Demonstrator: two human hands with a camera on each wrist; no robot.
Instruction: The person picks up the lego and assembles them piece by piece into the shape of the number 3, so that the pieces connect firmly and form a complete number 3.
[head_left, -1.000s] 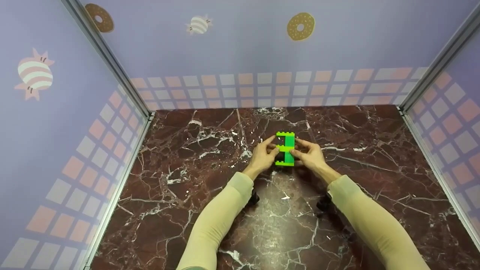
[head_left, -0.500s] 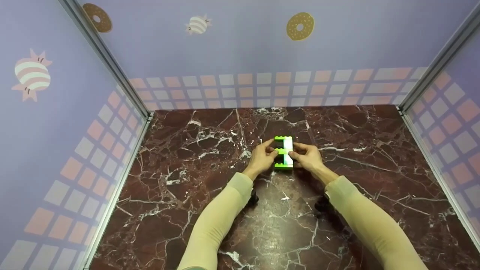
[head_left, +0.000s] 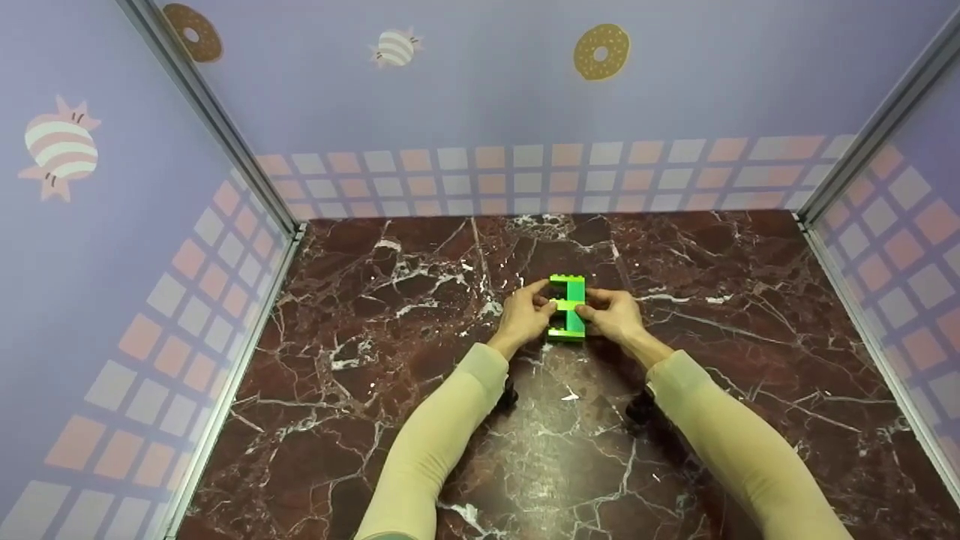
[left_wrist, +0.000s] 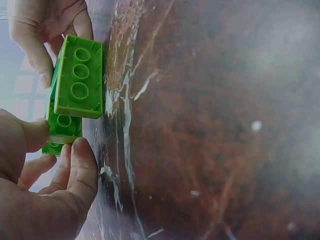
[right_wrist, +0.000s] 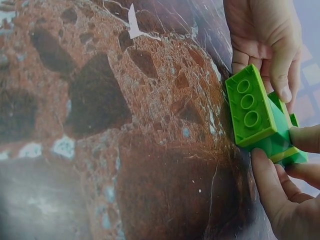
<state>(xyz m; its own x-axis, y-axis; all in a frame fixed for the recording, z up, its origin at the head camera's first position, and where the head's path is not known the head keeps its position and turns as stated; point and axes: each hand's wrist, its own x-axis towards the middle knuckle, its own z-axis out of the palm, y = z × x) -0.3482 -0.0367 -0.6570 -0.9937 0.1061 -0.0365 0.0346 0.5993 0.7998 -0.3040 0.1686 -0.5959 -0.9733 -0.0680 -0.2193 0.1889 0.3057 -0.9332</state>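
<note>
An E-shaped stack of toy building bricks [head_left: 575, 319], lime green with darker green between, lies between both hands on the marbled table. At its left side the left hand [head_left: 523, 319] pinches the middle lime brick [left_wrist: 64, 122] between thumb and fingers. Opposite, the right hand [head_left: 616, 315] grips the darker green side, its thumb near the middle brick. Both wrist views show the hollow underside of the nearest lime brick [right_wrist: 249, 106], with a row of round tubes inside. Some fingertips are hidden behind the bricks.
The dark red marbled tabletop [head_left: 390, 420] spreads around the hands. A lilac back wall [head_left: 480, 97] with printed sweets and tiles closes off the far side. Side walls with metal corner posts [head_left: 217, 120] stand left and right.
The brick stack has come slightly toward the person and a little left, and its tilt has shifted. Both hands have kept their grip and moved with it.
</note>
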